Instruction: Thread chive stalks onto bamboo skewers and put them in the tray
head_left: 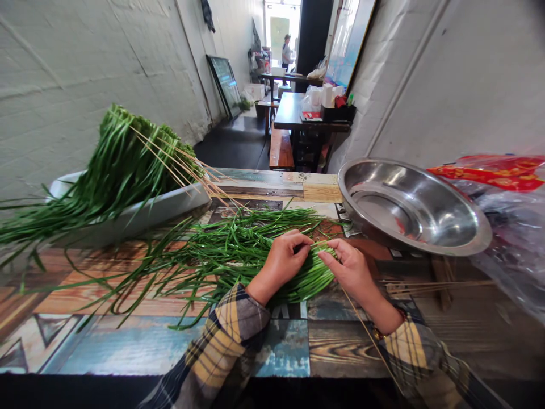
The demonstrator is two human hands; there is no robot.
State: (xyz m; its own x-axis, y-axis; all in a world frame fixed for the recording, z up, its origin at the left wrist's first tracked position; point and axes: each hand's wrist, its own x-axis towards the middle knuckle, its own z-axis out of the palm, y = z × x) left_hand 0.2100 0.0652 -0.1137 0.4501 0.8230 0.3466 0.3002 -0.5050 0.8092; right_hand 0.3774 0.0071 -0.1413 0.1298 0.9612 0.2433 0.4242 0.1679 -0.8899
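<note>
A loose heap of green chives (221,250) lies across the painted wooden table (140,341). My left hand (283,261) is closed in a pinch on chive stalks at the heap's right end. My right hand (351,270) is closed on a thin bamboo skewer (366,326) that runs back under my wrist, its tip meeting the stalks between my two hands. Both sleeves are plaid.
A white tray (170,207) at the left holds a stack of skewered chives (123,165) with skewer ends poking right. A steel basin (409,207) sits at the right, loose skewers (430,286) and plastic bags (511,227) beyond it. A person stands far down the corridor.
</note>
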